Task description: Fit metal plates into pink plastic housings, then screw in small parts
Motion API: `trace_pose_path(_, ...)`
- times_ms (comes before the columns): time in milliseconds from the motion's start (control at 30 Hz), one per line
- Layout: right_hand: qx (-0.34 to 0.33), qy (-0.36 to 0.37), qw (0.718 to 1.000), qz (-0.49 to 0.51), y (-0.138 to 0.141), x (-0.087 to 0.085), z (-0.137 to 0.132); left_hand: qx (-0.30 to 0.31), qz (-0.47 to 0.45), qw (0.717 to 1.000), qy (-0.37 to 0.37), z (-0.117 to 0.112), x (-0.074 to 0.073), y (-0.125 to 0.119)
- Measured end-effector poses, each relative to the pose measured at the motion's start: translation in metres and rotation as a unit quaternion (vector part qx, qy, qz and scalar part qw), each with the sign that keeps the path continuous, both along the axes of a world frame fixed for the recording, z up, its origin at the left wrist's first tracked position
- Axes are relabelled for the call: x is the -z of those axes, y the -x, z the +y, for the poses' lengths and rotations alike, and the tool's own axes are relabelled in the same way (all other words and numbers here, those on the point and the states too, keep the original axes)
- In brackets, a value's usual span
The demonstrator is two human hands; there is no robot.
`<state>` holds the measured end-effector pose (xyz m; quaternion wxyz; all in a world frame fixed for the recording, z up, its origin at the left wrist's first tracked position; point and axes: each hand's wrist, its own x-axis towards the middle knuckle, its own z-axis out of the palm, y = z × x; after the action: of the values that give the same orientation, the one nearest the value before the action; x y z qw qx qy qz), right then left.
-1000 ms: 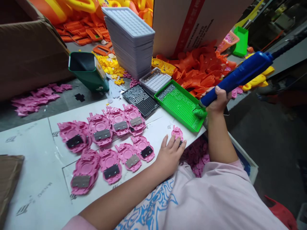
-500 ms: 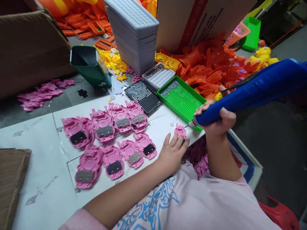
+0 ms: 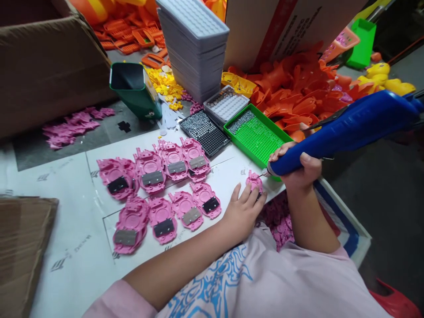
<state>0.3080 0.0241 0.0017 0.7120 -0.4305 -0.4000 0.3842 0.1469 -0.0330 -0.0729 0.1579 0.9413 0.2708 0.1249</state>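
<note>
My right hand [image 3: 298,168] is wrapped round a blue electric screwdriver [image 3: 344,130], its tip down on a small pink plastic part [image 3: 253,181] at the white board's [image 3: 76,247] near right edge. My left hand [image 3: 243,212] lies flat with fingers spread, pressing that pink part onto the board. Several more pink parts with metal plates [image 3: 162,190] are laid in rows to the left. A green screw tray [image 3: 256,137] sits just behind the screwdriver tip.
A black screw tray [image 3: 203,130], a white tray [image 3: 226,104], a stack of grey trays [image 3: 194,44] and a green bin [image 3: 134,88] stand behind. Orange parts [image 3: 298,88] pile at right. Cardboard boxes [image 3: 46,62] sit left. Loose pink parts [image 3: 278,221] fill a bin under my arm.
My right hand brought the screwdriver from the green tray down to the pink part. My left hand stayed on that part. The camera view shifted slightly.
</note>
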Motion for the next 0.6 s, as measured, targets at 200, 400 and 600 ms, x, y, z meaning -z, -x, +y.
trace_pose_path(200, 0.013, 0.018, 1.0, -0.009, 0.002, 0.0, -0.001, -0.002, -0.001, 1.0, -0.008, 0.0, 0.002, 0.0)
trace_pose_path(400, -0.011, 0.003, 0.998, -0.058, 0.009, 0.003, -0.007, -0.003, -0.004, 1.0, -0.006, -0.001, -0.001, 0.0)
trace_pose_path(600, -0.041, -0.002, 0.997, -0.073, 0.008, 0.012, -0.008, -0.006, 0.002, 1.0, -0.011, -0.003, 0.0, -0.001)
